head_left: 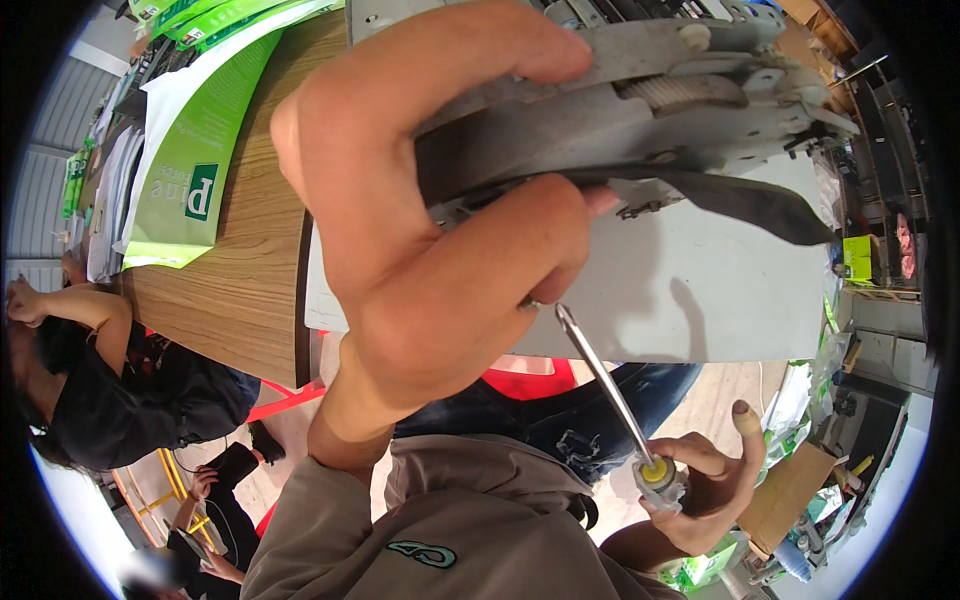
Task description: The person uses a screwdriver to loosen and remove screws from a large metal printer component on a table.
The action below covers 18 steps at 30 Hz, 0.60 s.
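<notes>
My left hand is closed on a grey mechanical assembly with a curved housing, a ribbed roller and a dangling black strip, holding it up over a light grey board. The hand hides part of the assembly. My right hand, low on the right, grips a screwdriver by its yellow-ended handle, its little finger raised. The cross tip points up, just below my left hand's bent fingers; whether it touches anything there I cannot tell. A small metal bit shows at those fingertips, too hidden to name.
A wooden table on the left carries green-and-white packs. Two other people are at the lower left, near a red frame. Shelving and cardboard line the right; a red seat is below the board.
</notes>
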Available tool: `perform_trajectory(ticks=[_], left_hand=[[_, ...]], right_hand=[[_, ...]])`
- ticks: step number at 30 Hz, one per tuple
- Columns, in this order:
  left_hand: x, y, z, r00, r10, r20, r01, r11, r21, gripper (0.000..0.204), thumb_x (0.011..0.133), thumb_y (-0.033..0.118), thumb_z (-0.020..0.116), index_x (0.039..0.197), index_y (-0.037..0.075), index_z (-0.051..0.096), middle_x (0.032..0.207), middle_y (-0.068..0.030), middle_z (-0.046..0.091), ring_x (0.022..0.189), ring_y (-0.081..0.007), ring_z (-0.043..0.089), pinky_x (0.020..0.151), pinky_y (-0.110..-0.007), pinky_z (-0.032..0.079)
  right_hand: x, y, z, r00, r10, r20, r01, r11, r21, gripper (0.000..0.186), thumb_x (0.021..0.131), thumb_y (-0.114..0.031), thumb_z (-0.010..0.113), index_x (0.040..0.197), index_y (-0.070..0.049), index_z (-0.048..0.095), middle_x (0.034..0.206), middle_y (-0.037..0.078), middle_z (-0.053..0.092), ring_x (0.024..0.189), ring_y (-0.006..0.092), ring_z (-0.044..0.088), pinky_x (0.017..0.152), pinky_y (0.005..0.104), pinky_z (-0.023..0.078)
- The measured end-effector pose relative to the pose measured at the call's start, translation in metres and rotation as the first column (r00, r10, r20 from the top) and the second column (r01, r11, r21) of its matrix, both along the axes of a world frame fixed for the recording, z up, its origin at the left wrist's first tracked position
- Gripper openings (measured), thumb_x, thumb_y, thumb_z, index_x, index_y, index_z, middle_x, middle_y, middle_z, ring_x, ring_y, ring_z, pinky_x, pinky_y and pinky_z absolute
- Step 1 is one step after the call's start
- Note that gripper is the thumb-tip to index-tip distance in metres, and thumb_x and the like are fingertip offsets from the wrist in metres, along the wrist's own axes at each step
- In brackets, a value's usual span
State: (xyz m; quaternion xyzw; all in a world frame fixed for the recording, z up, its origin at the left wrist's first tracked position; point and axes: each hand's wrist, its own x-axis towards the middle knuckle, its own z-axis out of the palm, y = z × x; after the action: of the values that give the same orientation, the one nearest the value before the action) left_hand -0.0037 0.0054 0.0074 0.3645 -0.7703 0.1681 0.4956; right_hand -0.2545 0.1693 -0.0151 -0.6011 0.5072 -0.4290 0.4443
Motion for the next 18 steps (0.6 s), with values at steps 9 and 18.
perform_trajectory(ticks=[9, 18], left_hand=[[0.0021, 0.0028, 0.0022, 0.999, 0.024, 0.042, -0.023, 1.000, -0.013, 0.038, 0.045, 0.013, 0.092, 0.051, 0.008, 0.055, 0.121, -0.0217, 0.049, 0.101, -0.0308, 0.059, 0.079, -0.039, 0.047], [0.0091, 0.0035, 0.0040, 0.995, -0.021, 0.100, 0.018, 0.999, 0.030, 0.037, 0.044, 0.014, 0.091, 0.050, 0.010, 0.055, 0.125, -0.0218, 0.048, 0.102, -0.0293, 0.058, 0.080, -0.037, 0.046]], right_hand=[[0.0006, -0.0020, -0.0044, 1.000, -0.017, 0.010, 0.017, 0.999, -0.032, 0.104, 0.064, -0.001, 0.075, 0.145, 0.010, 0.011, 0.093, 0.027, 0.069, 0.078, 0.0305, 0.068, 0.074, 0.0369, 0.052], [0.0005, -0.0020, -0.0035, 0.996, -0.063, -0.062, 0.061, 0.998, -0.034, 0.107, 0.066, -0.008, 0.081, 0.146, 0.008, 0.013, 0.090, 0.026, 0.070, 0.075, 0.0294, 0.069, 0.074, 0.0350, 0.052]])
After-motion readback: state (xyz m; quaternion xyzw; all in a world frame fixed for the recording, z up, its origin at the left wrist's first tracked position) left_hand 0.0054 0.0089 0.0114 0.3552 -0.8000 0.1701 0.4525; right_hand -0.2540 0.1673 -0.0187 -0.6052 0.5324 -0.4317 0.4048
